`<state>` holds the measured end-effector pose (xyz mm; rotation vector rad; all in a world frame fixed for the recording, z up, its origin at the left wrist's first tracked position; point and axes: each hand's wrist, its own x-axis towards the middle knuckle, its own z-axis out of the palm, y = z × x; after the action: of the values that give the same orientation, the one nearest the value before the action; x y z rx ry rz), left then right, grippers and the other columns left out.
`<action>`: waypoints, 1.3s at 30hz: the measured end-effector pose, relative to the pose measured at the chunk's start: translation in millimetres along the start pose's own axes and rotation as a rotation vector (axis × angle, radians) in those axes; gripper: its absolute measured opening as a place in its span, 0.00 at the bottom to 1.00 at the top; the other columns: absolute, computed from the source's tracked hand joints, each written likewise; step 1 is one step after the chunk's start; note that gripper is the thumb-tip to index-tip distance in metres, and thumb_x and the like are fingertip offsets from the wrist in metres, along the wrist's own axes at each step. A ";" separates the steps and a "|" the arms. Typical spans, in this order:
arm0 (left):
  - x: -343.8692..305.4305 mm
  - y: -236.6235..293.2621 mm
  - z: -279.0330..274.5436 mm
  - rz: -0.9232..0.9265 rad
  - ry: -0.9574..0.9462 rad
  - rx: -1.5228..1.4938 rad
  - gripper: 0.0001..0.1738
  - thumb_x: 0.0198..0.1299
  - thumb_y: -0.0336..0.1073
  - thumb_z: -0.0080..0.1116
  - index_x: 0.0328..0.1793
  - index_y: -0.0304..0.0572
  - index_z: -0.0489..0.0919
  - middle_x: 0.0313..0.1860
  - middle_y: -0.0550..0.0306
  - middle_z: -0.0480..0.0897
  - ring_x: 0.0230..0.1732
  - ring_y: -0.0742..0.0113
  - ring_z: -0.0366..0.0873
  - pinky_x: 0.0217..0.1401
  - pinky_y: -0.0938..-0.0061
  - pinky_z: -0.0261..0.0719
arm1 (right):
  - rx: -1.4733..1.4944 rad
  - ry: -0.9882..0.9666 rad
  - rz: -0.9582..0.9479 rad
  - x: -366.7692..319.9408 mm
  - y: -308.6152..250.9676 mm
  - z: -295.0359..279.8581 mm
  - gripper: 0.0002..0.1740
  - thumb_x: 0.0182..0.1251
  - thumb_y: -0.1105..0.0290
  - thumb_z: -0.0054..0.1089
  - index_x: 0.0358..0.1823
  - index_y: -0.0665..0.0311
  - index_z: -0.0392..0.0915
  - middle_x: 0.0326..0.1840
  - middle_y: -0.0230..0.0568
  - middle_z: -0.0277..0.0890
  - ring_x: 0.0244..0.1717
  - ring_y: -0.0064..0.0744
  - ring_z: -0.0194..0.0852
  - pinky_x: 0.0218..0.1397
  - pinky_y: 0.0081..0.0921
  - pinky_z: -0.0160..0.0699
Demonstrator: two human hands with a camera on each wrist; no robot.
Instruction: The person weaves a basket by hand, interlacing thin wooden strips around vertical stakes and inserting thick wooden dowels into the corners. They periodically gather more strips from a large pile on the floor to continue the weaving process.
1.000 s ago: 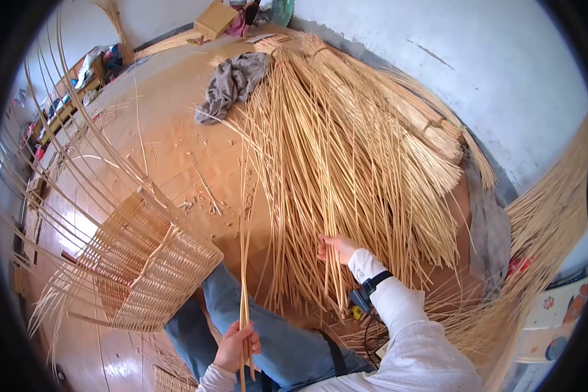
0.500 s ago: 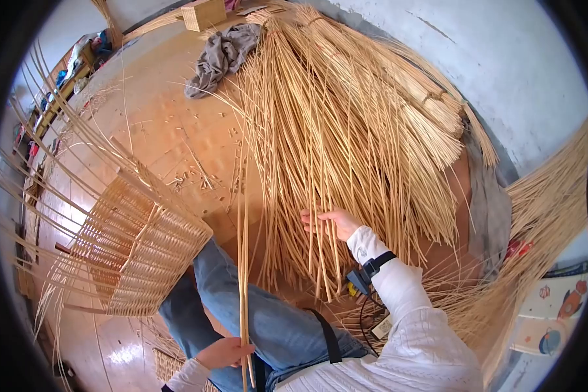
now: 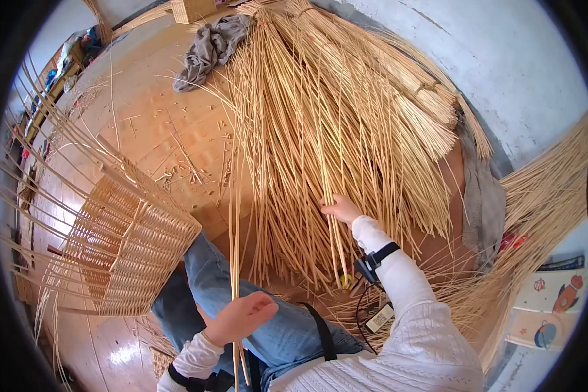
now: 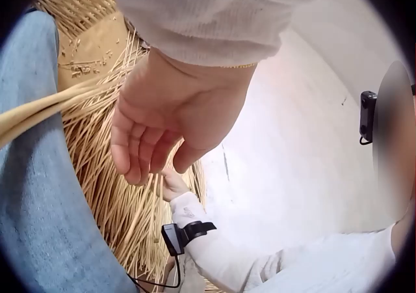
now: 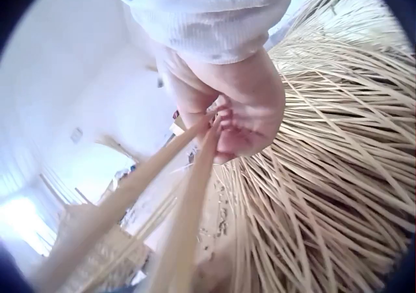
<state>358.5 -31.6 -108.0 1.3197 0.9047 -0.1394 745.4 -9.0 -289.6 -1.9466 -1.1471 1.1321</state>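
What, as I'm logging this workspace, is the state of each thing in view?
Left grip: holding nothing, fingers relaxed
Right grip: pinching a few sticks
Lap sticks: free of the fingers
Basket: unfinished, long ends unwoven
Stick pile: fanned out
Bundle by the wall: tied
Cloth at the pile's far end: crumpled

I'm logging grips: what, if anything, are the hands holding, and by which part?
The right hand grips a few canes a little above their near ends. The left hand holds nothing.
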 end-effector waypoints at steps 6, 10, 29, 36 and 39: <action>23.6 -6.5 30.5 0.177 -0.027 -0.250 0.21 0.70 0.39 0.58 0.60 0.31 0.71 0.45 0.53 0.84 0.45 0.71 0.82 0.49 0.74 0.80 | 0.633 -0.352 0.083 -70.8 -114.1 7.8 0.15 0.70 0.62 0.63 0.53 0.56 0.71 0.36 0.32 0.79 0.31 0.18 0.76 0.26 0.16 0.73; 26.1 4.7 36.2 0.240 -0.125 -0.573 0.25 0.71 0.33 0.55 0.70 0.32 0.63 0.52 0.47 0.83 0.52 0.60 0.83 0.55 0.70 0.81 | 0.737 -0.377 0.012 -88.0 -146.9 45.8 0.16 0.70 0.59 0.63 0.50 0.55 0.69 0.33 0.27 0.75 0.24 0.13 0.68 0.22 0.14 0.63; -108.2 -91.4 -30.6 0.147 0.405 -0.460 0.16 0.76 0.37 0.46 0.60 0.34 0.76 0.24 0.66 0.71 0.21 0.82 0.60 0.23 0.84 0.58 | 0.234 -0.803 0.252 -169.9 -183.5 123.6 0.26 0.76 0.49 0.50 0.35 0.67 0.78 0.23 0.39 0.81 0.20 0.25 0.81 0.19 0.16 0.77; -115.2 -134.1 -43.3 0.094 0.482 -0.575 0.14 0.72 0.39 0.54 0.47 0.33 0.81 0.24 0.68 0.74 0.22 0.83 0.64 0.25 0.85 0.61 | 0.588 -0.764 0.214 -184.2 -196.4 141.6 0.19 0.78 0.55 0.49 0.40 0.65 0.76 0.28 0.39 0.82 0.24 0.27 0.83 0.29 0.22 0.84; -105.6 -154.0 -45.5 0.063 0.515 -0.517 0.13 0.71 0.38 0.56 0.45 0.31 0.81 0.23 0.67 0.75 0.21 0.82 0.64 0.24 0.85 0.61 | 0.676 -0.728 0.268 -179.1 -203.3 149.6 0.18 0.78 0.56 0.49 0.39 0.64 0.76 0.28 0.39 0.82 0.25 0.28 0.83 0.31 0.23 0.85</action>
<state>179.1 -78.6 -158.1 0.9023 1.2281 0.4782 489.0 -67.9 -126.5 -1.1925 -0.6646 2.1443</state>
